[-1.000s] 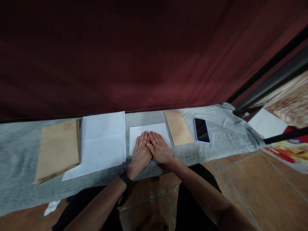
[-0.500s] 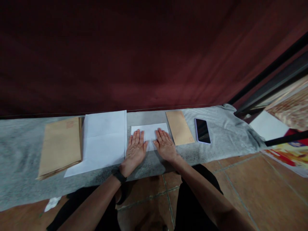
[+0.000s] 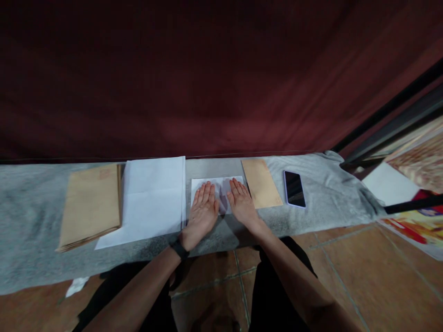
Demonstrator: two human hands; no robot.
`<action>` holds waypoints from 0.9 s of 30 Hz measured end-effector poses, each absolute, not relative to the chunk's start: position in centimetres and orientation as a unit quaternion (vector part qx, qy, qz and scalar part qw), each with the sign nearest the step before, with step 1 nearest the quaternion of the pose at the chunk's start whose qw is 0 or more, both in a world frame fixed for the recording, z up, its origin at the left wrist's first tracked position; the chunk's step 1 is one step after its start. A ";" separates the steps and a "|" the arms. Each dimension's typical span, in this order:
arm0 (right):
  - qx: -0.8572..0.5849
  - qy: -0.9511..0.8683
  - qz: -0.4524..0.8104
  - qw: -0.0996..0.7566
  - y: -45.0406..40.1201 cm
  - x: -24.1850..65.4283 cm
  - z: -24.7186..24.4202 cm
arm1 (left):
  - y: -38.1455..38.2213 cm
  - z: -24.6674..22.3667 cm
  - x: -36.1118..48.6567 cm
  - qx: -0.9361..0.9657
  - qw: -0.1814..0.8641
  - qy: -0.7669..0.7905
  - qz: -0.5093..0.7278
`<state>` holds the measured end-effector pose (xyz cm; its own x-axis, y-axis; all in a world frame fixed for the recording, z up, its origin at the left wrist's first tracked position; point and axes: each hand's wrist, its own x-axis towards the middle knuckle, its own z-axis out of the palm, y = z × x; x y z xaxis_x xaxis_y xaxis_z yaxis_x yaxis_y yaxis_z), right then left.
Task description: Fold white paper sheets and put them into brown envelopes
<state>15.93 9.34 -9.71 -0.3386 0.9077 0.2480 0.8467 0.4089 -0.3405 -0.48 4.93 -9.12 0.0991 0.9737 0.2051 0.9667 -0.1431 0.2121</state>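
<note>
A folded sheet of white paper (image 3: 221, 185) lies on the grey cloth (image 3: 221, 235) in front of me. Over its left half is my left hand (image 3: 204, 207), fingers stretched out and nearly together; a dark band circles that wrist. My right hand (image 3: 241, 200) is over the right half, also flat with fingers extended. Neither hand grips anything; whether both palms touch the paper is hard to tell. Just right of the paper lies a single brown envelope (image 3: 262, 183). To the left is a stack of larger white sheets (image 3: 152, 198).
A pile of brown envelopes (image 3: 90, 203) sits at the far left, beside the white sheets. A phone (image 3: 294, 189) lies right of the single envelope. Behind the cloth rises a dark red curtain (image 3: 207, 92). Below is a tiled floor (image 3: 363, 263), with a crumpled white scrap (image 3: 76, 287).
My left hand has shifted right over the paper, toward its middle. My right hand has turned slightly and its shadow looks darker. The whole view has shifted a little.
</note>
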 end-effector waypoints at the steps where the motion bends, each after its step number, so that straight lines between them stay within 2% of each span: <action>1: -0.532 -0.818 0.083 0.202 9.7 15.5 -9.6 | 5.3 -9.2 -0.2 0.743 0.020 0.653 0.147; 14: -0.513 -0.842 0.056 0.156 11.5 13.5 -10.1 | 7.8 -9.7 -0.1 0.741 0.020 0.660 0.125; 27: -0.553 -0.813 0.023 0.183 11.8 13.6 -11.2 | 8.7 -10.0 -0.7 0.702 0.013 0.699 0.133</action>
